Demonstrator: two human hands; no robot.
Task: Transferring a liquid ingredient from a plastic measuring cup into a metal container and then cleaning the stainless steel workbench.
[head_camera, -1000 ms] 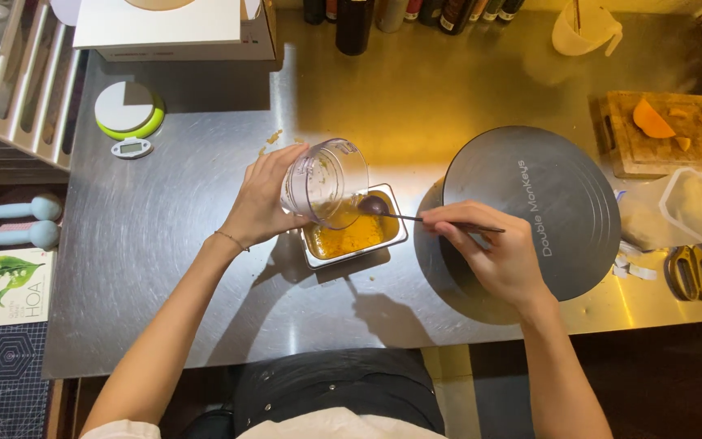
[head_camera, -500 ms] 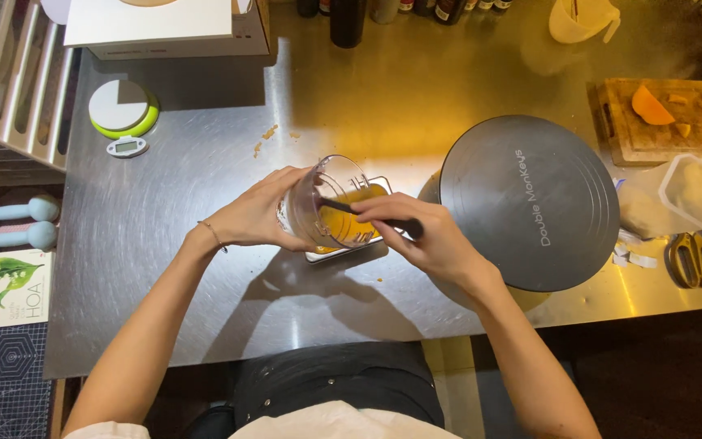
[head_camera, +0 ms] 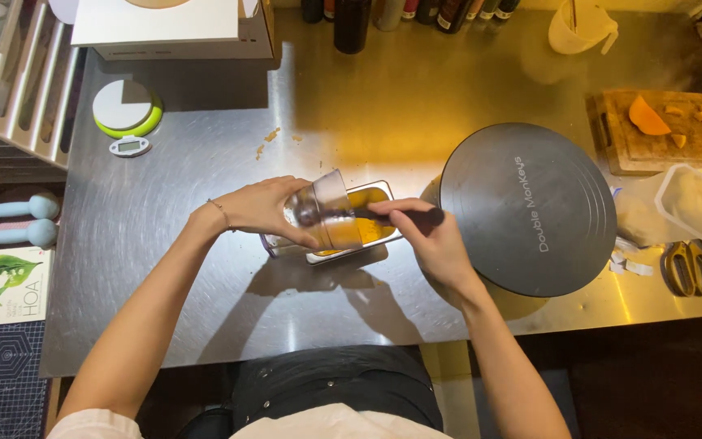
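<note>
Warm yellow light falls from about twelve o'clock and pools in the middle of my steel bench (head_camera: 205,284), where it glares brightly off the brushed metal. My arms throw soft shadows toward six o'clock, and the box (head_camera: 172,28) at eleven o'clock darkens the steel beneath it. My right hand (head_camera: 432,236) and the dark tool it holds are slightly smeared by motion. The corners at three and nine o'clock fall dim, and the bench edges bow a little from the wide lens.
</note>
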